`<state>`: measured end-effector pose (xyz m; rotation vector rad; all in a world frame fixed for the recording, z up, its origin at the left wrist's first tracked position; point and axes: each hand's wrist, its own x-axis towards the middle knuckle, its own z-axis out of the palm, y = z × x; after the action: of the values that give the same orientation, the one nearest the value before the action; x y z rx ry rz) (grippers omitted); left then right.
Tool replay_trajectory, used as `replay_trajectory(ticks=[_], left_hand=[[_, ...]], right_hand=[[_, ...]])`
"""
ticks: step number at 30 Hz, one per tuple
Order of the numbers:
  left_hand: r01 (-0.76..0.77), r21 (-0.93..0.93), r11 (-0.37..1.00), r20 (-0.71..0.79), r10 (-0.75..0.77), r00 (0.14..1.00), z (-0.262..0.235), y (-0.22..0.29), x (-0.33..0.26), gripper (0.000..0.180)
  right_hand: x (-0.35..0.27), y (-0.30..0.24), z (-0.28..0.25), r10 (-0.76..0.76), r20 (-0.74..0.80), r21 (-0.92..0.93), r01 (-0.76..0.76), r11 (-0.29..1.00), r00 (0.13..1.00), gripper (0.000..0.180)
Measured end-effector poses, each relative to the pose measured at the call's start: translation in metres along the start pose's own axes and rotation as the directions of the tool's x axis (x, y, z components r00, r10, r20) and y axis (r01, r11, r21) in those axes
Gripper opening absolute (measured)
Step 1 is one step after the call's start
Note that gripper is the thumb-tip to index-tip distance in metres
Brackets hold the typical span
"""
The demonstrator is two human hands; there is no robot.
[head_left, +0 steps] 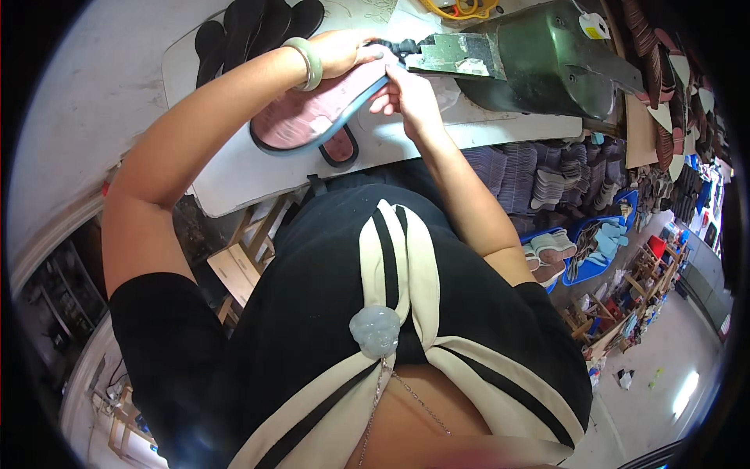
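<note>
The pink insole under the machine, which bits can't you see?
Head view:
- Toe end of the pink insole: covered by the left hand and the machine's metal foot.
- Needle area: hidden behind the right hand.
- Second insole: mostly under the first.
- Stacked soles: too small to count.

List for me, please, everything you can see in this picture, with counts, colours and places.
pink insole with blue-grey edge: one, pink, on the worktable under both hands
second pink piece: one, pink with dark rim, partly beneath the first
dark insoles: a stack, black, far left of the table
worktable: one, white, top centre
sewing machine: one, dark green, top right
stacked sole pieces: many, grey and purple, below the machine
blue trays: a few, blue, on the floor at right
bangle: one, pale green, left wrist
left hand: one, on the insole
right hand: one, gripping the insole's edge
</note>
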<state>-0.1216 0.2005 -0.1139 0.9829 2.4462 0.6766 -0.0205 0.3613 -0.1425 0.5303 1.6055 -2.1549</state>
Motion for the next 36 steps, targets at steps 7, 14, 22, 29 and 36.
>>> replay_trajectory(ticks=[7, 14, 22, 29, 36], left_hand=[[0.227, -0.465, 0.856, -0.053, -0.282, 0.958, 0.018, 0.017, -0.009, 0.047], [0.335, -0.468, 0.818, -0.126, -0.437, 0.891, 0.029, 0.021, -0.01, 0.043], [0.363, -0.286, 0.887, -0.508, -0.461, 0.728, 0.044, 0.02, 0.006, 0.048], [0.331, -0.349, 0.877, -0.643, -0.481, 0.596, 0.041, -0.001, 0.024, 0.044], [0.378, -0.475, 0.795, -0.61, -0.607, 0.509, 0.038, -0.032, 0.032, 0.041]], right_hand=[[-0.005, 0.009, -0.01, -0.169, -0.159, -0.066, 0.161, 0.985, 0.973, 0.03], [-0.099, 0.046, -0.028, 0.037, 0.186, 0.312, -0.095, 0.945, 0.982, 0.045], [-0.093, 0.051, -0.015, 0.039, 0.24, 0.2, -0.089, 0.976, 0.97, 0.032], [-0.06, 0.056, -0.006, -0.053, 0.137, 0.235, 0.02, 0.972, 0.989, 0.028], [-0.039, 0.042, 0.002, -0.06, 0.047, 0.219, 0.049, 0.974, 0.997, 0.025]])
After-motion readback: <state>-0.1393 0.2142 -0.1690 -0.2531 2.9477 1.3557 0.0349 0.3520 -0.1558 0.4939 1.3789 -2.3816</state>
